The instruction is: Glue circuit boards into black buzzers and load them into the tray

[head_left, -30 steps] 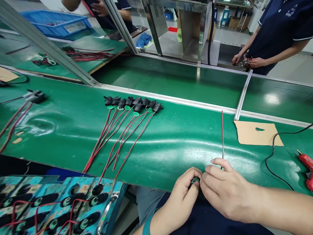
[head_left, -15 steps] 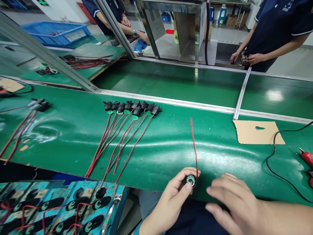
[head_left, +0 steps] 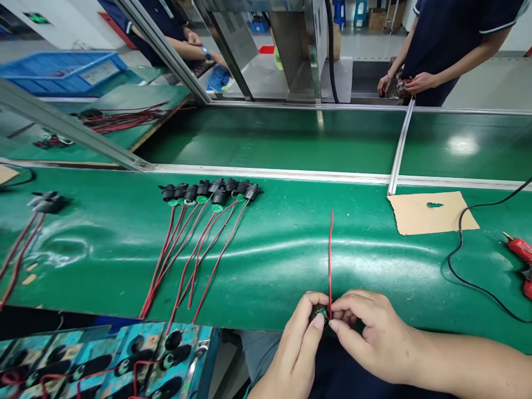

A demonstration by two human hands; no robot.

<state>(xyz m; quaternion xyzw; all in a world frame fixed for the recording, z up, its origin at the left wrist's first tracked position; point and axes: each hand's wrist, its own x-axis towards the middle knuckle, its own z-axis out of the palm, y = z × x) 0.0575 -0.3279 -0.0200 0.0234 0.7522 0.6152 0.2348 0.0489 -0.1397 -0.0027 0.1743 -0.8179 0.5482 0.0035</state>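
Observation:
At the near edge of the green belt (head_left: 291, 260), my left hand (head_left: 297, 346) pinches a small black part with a round green board (head_left: 320, 315). A red wire (head_left: 330, 255) rises from that part and lies away from me across the belt. My right hand (head_left: 369, 335) is closed too, its thumb and forefinger pinching the wire right at the part. Both hands touch each other over the belt's edge.
A row of several finished black parts with red wires (head_left: 208, 194) lies left of centre. A blue tray (head_left: 103, 363) of parts sits at lower left. Cardboard (head_left: 432, 213), a black cable (head_left: 461, 260) and a red glue gun (head_left: 521, 252) lie at right. Other people stand across the line.
My right hand, which lay flat and apart half a second ago, has come back to the part and pinched the wire. The wire has swung upright. The view shifted slightly.

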